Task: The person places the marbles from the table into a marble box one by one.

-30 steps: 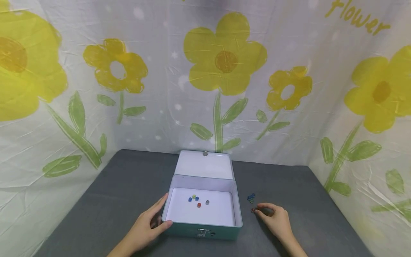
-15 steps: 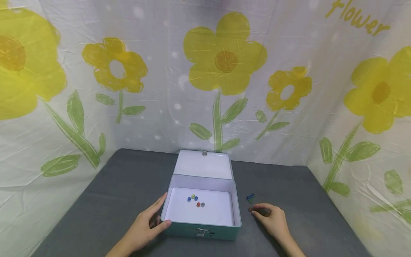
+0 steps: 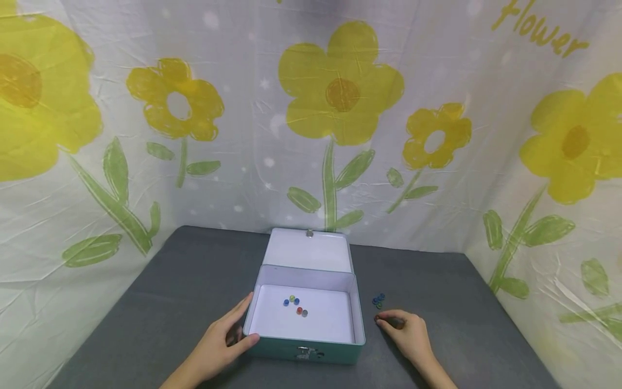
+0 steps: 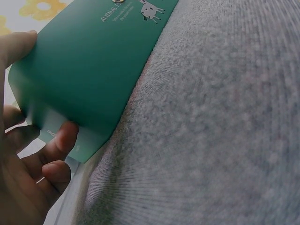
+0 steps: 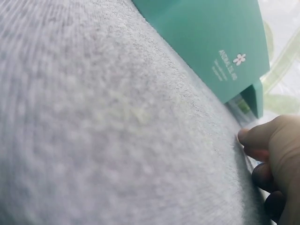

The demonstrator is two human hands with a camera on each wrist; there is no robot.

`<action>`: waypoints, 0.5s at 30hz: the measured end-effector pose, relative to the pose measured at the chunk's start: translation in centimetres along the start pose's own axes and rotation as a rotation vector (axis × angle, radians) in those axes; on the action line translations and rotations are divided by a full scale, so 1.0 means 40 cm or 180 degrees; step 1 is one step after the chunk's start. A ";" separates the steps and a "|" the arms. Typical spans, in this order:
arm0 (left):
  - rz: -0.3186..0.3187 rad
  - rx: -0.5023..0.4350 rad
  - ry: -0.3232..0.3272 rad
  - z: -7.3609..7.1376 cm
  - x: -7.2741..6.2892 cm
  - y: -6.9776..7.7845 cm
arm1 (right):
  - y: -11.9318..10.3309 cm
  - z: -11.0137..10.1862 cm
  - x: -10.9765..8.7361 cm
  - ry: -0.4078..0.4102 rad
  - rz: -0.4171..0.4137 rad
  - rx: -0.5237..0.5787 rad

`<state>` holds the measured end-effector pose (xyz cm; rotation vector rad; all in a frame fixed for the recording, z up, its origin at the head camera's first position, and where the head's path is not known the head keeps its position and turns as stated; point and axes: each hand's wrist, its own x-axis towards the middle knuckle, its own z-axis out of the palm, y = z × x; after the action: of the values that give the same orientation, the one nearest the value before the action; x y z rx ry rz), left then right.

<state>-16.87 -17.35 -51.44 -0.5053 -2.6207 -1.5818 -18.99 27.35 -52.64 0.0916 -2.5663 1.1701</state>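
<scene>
Green rectangular metal box [image 3: 277,351] with white interior sat at lower centre of the head frame, on the dark grey tabletop [image 3: 204,281]; its hinged lid [image 3: 308,251] lay back, white inner face up. Left hand [image 3: 216,340], lower left, gripped the box at its near left corner: thumb on the front rim, fingers spread along the left wall, their bent tips against the side in the left wrist view. Inside, left of middle: two round blue beads [image 3: 286,303] beside a yellow-green bead [image 3: 292,298], with a red bead [image 3: 299,310] and a grey bead [image 3: 304,313] side by side just below. Right hand [image 3: 413,336], lower right, had thumb and forefinger pinching a small reddish-brown bead [image 3: 377,317], mostly hidden by the fingertips, right of the box. Just above it, a little heap of blue beads [image 3: 381,296] and a green bead [image 3: 379,306]. Behind, white cloth [image 3: 243,108] printed with yellow flowers filled the upper frame.
</scene>
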 end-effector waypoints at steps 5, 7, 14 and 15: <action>-0.0022 0.0007 -0.0013 0.000 -0.002 0.000 | 0.000 0.000 -0.003 0.0018 -0.0034 -0.0009; -0.0013 0.0000 -0.0007 0.001 -0.003 -0.001 | 0.000 0.000 -0.003 0.0023 -0.0045 -0.0016; 0.0001 -0.0003 0.0026 0.002 0.000 -0.005 | 0.002 -0.004 -0.002 0.0075 0.0009 -0.0071; 0.0005 -0.0010 0.0032 0.002 0.001 -0.005 | 0.001 -0.005 -0.001 0.0086 0.0013 -0.0067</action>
<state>-16.94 -17.33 -51.64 -0.4980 -2.6101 -1.5842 -18.91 27.53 -52.58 0.0655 -2.5559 1.1380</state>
